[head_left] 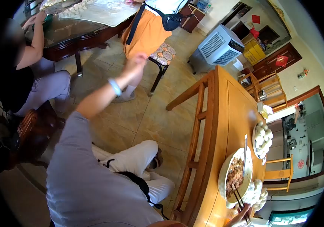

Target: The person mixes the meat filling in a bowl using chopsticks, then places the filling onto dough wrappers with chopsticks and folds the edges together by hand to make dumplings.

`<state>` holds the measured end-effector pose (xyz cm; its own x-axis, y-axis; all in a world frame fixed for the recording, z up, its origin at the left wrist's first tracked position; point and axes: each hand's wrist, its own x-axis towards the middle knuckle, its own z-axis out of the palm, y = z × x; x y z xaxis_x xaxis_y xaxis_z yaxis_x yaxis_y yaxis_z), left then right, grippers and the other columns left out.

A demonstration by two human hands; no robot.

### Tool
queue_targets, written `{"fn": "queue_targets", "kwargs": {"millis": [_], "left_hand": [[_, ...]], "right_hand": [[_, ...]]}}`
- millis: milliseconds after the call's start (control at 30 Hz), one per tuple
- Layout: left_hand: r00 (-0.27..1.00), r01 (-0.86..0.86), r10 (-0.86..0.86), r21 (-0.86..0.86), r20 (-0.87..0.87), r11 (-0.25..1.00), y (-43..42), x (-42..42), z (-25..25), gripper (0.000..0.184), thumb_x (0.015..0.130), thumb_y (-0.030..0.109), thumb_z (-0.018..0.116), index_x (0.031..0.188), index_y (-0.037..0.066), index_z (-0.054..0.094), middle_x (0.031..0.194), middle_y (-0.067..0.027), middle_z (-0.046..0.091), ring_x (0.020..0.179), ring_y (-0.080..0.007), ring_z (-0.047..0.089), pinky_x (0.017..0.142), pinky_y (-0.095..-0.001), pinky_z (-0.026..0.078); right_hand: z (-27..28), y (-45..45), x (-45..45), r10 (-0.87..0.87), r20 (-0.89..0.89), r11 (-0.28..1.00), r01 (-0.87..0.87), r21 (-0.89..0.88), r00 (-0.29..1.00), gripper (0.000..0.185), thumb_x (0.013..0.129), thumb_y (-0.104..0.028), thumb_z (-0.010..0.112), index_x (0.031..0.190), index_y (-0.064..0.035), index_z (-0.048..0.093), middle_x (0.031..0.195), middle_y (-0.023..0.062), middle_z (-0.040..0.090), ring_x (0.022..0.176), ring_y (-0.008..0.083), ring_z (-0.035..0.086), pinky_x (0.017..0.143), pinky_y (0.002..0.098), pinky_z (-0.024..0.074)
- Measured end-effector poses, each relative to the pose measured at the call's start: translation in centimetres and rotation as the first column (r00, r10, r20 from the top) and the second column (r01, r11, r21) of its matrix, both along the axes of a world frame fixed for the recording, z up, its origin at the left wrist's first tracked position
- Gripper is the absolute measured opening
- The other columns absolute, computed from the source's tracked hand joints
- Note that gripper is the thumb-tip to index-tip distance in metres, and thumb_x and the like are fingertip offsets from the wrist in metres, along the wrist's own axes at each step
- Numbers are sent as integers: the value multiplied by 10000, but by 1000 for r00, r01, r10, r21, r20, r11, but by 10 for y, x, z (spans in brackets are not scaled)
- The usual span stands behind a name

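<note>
Right hand (pixel 242 216): fingers clamped on dark chopsticks (pixel 237 196), whose tips reach into brown filling (pixel 234 174) inside the white bowl (pixel 223 181) on the wooden table (pixel 228 121). A hard sideways push could spill filling or dislodge the slim utensil (pixel 245 149) leaning there (lower end hidden). Only a strip of wood separates bowl from long edge; white buns (pixel 257 191) crowd its other side, with open room further along. Left hand (pixel 135 65), blurred, over floor: cannot tell whether fingers are together. A wide swing might bump the person in orange (pixel 145 32) near the stool (pixel 164 54).
</note>
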<state>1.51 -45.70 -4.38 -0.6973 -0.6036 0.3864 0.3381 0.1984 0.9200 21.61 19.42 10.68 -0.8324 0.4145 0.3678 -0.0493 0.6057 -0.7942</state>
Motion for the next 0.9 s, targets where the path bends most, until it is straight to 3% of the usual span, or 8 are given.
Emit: {"fn": "queue_targets", "kwargs": {"millis": [33, 167, 300, 367, 600, 700, 800, 900], "left_hand": [[975, -163, 133, -170, -178, 972, -49, -4, -10, 103, 779, 71, 554, 877, 56, 583, 806, -43, 595, 773, -137, 581, 705, -248, 458], [863, -450, 504, -428, 15, 784, -185, 13, 25, 231, 799, 149, 542, 981, 26, 614, 945, -153, 626, 882, -259, 604, 797, -336, 468], [747, -331, 657, -801, 102, 500, -287, 2, 27, 347, 858, 259, 525, 1088, 5, 577, 1191, -180, 523, 1048, -316, 530, 916, -390, 405], [677, -286, 726, -864, 124, 414, -309, -9, 22, 402, 859, 325, 452, 1060, 10, 598, 1158, -210, 539, 1150, -368, 435, 966, -394, 361], [675, 6, 656, -892, 337, 453, -330, -50, 34, 493, 909, 401, 320, 1078, 29, 595, 1197, -145, 538, 1211, -359, 376, 1025, -389, 280], [666, 19, 720, -970, 193, 243, -368, -78, 12, 494, 899, 429, 344, 1110, 41, 566, 1154, -176, 554, 1191, -350, 402, 988, -414, 321], [594, -109, 798, -973, 99, 202, -387, -98, 4, 498, 885, 456, 376, 1144, 60, 530, 1113, -202, 561, 1165, -324, 436, 946, -434, 355], [251, -174, 850, -842, 464, 511, -365, -100, 39, 476, 874, 457, 415, 1138, 77, 526, 1105, -209, 557, 1148, -305, 453, 916, -440, 378]], "right_hand": [[-4, -4, 1, -44, -13, 999, 44, -6, 999, 303, 896, -299, 529, 924, -11, 619, 798, 60, 628, 649, 132, 610, 571, 244, 505], [-21, -28, -5, -183, -55, 983, 182, -32, 982, 301, 895, -297, 532, 925, -11, 619, 798, 60, 627, 650, 131, 609, 571, 244, 505], [-31, -47, -17, -251, -43, 967, 249, -43, 967, 298, 894, -295, 534, 926, -11, 619, 799, 59, 627, 650, 130, 608, 571, 244, 504], [-35, -55, -23, -275, -40, 960, 272, -63, 961, 297, 893, -294, 535, 926, -11, 619, 799, 59, 627, 651, 129, 607, 571, 244, 504], [-47, -76, -37, -317, -16, 945, 314, -87, 948, 292, 891, -290, 539, 927, -11, 619, 800, 58, 626, 652, 127, 605, 571, 243, 503], [-52, -83, -40, -327, -12, 941, 325, -95, 945, 290, 891, -288, 541, 928, -11, 619, 801, 57, 626, 653, 127, 605, 571, 243, 503], [-57, -87, -40, -346, -8, 934, 343, -102, 938, 289, 890, -286, 543, 928, -11, 619, 801, 57, 626, 653, 126, 604, 571, 243, 502], [-60, -90, -41, -360, 2, 927, 358, -111, 933, 287, 889, -285, 544, 929, -11, 619, 802, 57, 626, 654, 125, 603, 571, 242, 502]]}}
